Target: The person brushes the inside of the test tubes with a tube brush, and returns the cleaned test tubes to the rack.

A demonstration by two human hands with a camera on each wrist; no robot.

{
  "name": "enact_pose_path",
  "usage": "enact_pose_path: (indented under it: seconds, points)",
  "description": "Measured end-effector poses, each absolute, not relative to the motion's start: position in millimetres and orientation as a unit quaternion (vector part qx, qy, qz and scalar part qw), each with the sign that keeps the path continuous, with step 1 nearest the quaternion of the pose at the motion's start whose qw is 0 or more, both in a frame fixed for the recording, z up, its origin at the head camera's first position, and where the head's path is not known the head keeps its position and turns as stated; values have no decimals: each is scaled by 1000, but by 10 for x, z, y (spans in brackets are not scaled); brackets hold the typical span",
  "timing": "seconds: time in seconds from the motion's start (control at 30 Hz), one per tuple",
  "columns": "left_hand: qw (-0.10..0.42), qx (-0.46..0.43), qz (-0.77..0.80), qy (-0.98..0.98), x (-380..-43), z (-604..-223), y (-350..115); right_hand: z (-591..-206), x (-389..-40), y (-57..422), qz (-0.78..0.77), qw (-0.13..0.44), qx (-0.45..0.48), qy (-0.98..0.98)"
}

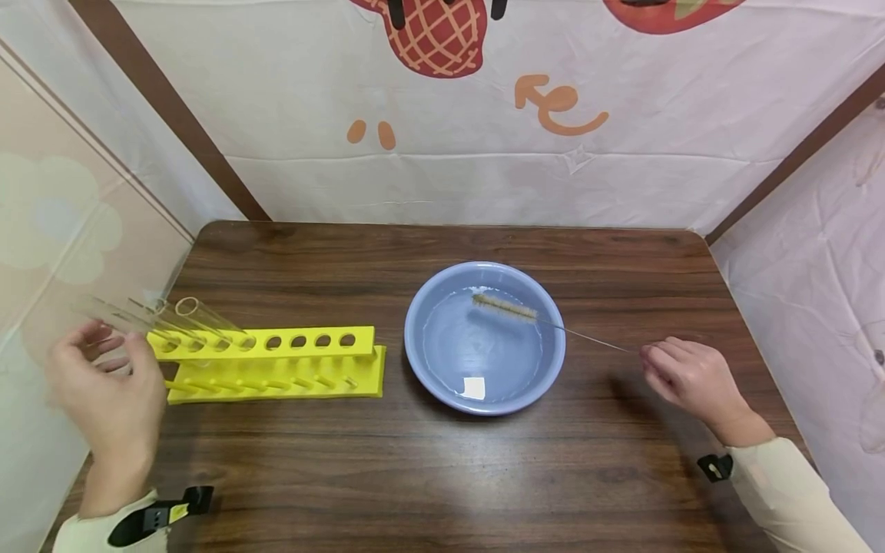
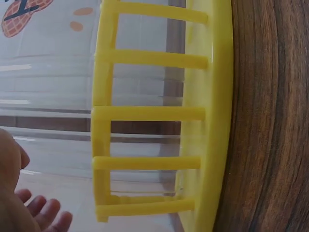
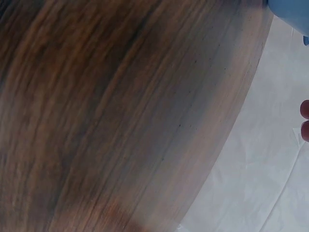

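My right hand (image 1: 691, 384) grips the thin wire handle of a test tube brush (image 1: 505, 307), whose bristled head lies over the water in a blue basin (image 1: 415, 365). In the right wrist view only two fingertips (image 3: 305, 130) show at the edge. Beside the left end of a yellow test tube rack (image 1: 276, 343), my left hand (image 1: 111, 392) is held with thumb and fingers apart and bent near the leftmost tubes. Several clear glass test tubes (image 1: 200, 315) stand in the rack's left holes. The left wrist view shows loose fingers (image 2: 46, 212) next to the rack's pegs (image 2: 149, 113).
The rack and basin stand on a dark wood-grain table (image 1: 442, 476), rack at left, basin in the middle. A white printed curtain (image 1: 297, 92) hangs behind the table's back edge, with more cloth along both sides. Each wrist wears a black strap (image 1: 200, 499).
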State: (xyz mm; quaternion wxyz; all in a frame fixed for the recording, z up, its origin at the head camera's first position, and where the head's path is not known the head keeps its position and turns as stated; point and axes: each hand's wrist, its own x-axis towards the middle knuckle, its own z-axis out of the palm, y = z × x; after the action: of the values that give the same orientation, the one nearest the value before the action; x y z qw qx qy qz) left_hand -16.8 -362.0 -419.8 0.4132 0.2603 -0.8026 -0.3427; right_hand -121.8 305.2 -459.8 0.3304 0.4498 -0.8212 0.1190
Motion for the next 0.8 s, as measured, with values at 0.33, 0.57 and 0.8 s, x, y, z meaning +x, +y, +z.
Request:
enact_pose_path:
  seconds: [0.33,0.57,0.8]
  points:
    - [367,258,-342,-826,-235,-4285,-3720,-4587,-1203,2994,133,331,443,-823]
    - [367,270,-336,-824,-235,-4163,-3577,-4583,-1175,2942,142,321,445,-824]
    - [423,259,-345,-797,-278,-4164,-3627,-4560,-1158,2907,136,327,448,-821]
